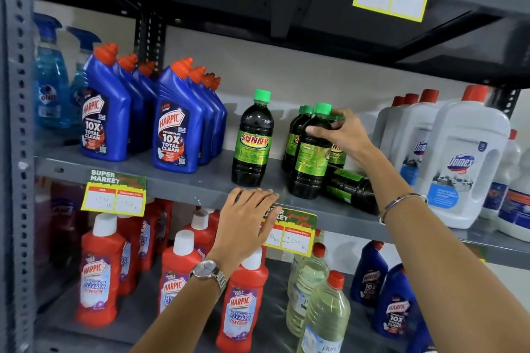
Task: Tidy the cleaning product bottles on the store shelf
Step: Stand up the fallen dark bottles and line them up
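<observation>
On the middle grey shelf [177, 180] stand dark Sunny bottles with green caps. One Sunny bottle [252, 139] stands alone at the centre. To its right is a cluster, and my right hand [342, 133] is shut on the shoulder of the front bottle [308, 163] there. Another Sunny bottle [351, 189] lies on its side behind my right wrist. My left hand [246, 221] rests flat on the shelf's front edge, fingers apart, holding nothing.
Blue Harpic bottles [177, 120] stand in rows at the left, blue spray bottles [51, 86] beyond them. White Domex jugs [461, 157] fill the right. Below are red Harpic bottles [99, 269], clear bottles [324, 312] and price tags [114, 195].
</observation>
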The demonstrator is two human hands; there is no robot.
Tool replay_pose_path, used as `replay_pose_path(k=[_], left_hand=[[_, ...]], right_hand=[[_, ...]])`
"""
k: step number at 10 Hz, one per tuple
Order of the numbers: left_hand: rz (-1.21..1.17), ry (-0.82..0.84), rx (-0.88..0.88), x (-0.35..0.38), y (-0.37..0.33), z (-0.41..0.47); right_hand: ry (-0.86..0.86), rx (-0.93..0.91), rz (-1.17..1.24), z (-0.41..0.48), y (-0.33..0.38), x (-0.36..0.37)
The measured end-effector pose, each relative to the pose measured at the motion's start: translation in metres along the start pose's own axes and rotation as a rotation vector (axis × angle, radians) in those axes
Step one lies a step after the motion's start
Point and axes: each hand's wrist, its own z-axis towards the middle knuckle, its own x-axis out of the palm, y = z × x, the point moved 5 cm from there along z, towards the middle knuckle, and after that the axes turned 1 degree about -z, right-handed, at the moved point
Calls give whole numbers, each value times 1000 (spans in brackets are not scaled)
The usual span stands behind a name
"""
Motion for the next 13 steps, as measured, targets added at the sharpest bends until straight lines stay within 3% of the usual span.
replay_pose_path(k=[4,9,13], left_hand=[[0,7,-2,1,0,0],[-2,-104,53,3,2,0],[13,-120,71,4,1,1]], right_hand=[[71,24,72,0,2,1],[177,75,275,-6,-16,7],[141,58,312,-7,-19,5]])
